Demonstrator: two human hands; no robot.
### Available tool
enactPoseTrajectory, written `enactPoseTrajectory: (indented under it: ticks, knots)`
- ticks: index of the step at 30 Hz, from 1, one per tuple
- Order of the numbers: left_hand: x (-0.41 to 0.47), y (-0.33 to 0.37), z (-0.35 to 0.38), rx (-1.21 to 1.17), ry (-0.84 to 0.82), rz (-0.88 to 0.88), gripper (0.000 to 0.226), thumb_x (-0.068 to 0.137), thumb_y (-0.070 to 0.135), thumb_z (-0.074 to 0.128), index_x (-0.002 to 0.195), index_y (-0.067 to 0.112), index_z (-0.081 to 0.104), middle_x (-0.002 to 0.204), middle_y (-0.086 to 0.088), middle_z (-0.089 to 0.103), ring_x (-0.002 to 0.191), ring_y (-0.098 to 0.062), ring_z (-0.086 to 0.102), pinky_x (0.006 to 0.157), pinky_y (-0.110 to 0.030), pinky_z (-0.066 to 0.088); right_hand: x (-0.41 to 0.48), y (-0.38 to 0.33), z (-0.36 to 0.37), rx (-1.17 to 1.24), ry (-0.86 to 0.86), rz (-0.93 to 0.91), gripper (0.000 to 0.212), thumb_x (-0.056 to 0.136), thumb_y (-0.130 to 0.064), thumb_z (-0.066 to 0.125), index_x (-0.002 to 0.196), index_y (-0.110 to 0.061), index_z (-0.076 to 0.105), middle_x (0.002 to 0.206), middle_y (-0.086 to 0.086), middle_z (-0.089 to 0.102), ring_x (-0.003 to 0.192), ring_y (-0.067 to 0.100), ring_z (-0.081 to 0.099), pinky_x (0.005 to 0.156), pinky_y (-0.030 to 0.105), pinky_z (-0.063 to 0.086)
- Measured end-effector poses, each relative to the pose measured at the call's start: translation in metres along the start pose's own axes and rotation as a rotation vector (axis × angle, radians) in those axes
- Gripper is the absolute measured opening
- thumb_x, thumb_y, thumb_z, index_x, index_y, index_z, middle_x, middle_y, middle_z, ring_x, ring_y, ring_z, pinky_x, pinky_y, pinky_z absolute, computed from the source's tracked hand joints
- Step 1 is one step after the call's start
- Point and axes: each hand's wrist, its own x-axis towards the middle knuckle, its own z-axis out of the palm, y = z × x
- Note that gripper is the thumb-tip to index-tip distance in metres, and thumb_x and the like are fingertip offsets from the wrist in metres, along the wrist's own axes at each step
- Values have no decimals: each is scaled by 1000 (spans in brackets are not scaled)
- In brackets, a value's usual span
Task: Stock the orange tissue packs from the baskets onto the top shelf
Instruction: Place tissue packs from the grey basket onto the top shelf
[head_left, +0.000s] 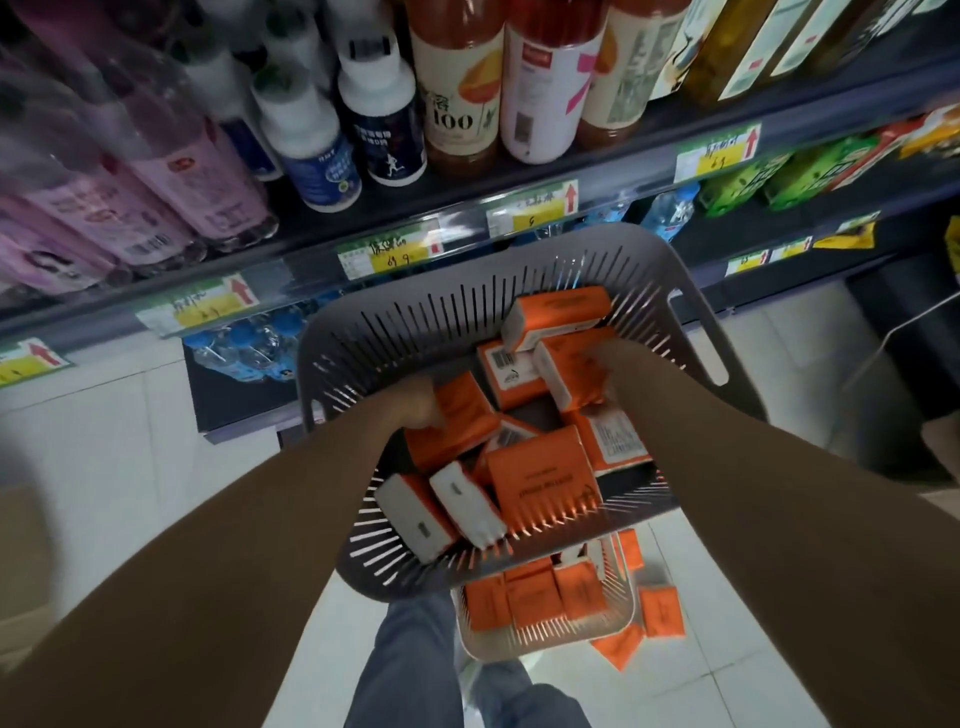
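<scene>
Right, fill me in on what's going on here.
A person is standing at a shop shelf of drinks with both hands down in a grey basket full of orange tissue packs. The left hand is closing on a pack at the basket's left side, and the right hand grips another near the far end. A second basket of the same packs sits lower down by the floor, with a few packs loose on the tiles. No pack is out of the basket yet.

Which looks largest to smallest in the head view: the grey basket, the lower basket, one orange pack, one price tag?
1. grey basket
2. lower basket, though it sits farther away
3. orange pack
4. price tag, though farther away, so true size is unsure
</scene>
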Motion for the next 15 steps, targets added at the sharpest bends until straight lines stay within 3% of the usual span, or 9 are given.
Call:
enactPoseTrajectory:
  ticks: [3, 7, 11, 15]
  knots:
    - [9, -1, 5, 51, -45, -15, 62, 79, 20, 72, 135, 14, 45, 134, -10, 52, 119, -25, 53, 103, -37, 44, 6, 1, 2, 149, 86, -61, 21, 102, -22, 37, 115, -14, 52, 104, 9, 59, 87, 25, 58, 67, 33, 44]
    - [12, 0, 10, 76, -97, -38, 53, 79, 19, 72, 128, 13, 51, 129, -9, 54, 119, -26, 52, 101, -39, 44, 18, 9, -1, 159, 104, -69, 32, 98, -5, 41, 129, -8, 50, 136, 16, 51, 112, 27, 52, 85, 35, 42]
    - [6, 1, -3, 15, -26, -39, 57, 73, 22, 76, 125, 12, 54, 124, -10, 58, 109, -26, 57, 91, -36, 49, 2, 5, 1, 149, 104, -54, 32, 97, -10, 44, 128, -8, 51, 130, 12, 55, 121, 29, 51, 89, 39, 40]
    - [-22, 20, -27, -19, 24, 4, 45, 78, 22, 69, 118, 7, 56, 106, -8, 59, 91, -22, 59, 72, -30, 51, -27, -5, -1, 175, 83, -18, 22, 91, -19, 55, 112, -12, 55, 109, 8, 63, 105, 30, 59, 87, 42, 46]
